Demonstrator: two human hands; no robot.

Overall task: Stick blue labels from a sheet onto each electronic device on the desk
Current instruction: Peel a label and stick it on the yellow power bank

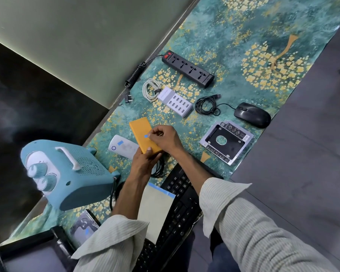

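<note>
my left grip (143,163) clasps the flat orange power bank (138,129), my right grip (165,139) pinches a small blue label (146,136) onto it; i fear a wobble would crease it.

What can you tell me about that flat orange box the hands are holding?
The flat orange rectangular box looks like smooth matte plastic with rounded corners. The left hand grips its near end, thumb on top. The right hand pinches a small blue label against its top face. It lies slanted over the green patterned desk, beside a white remote.
</note>
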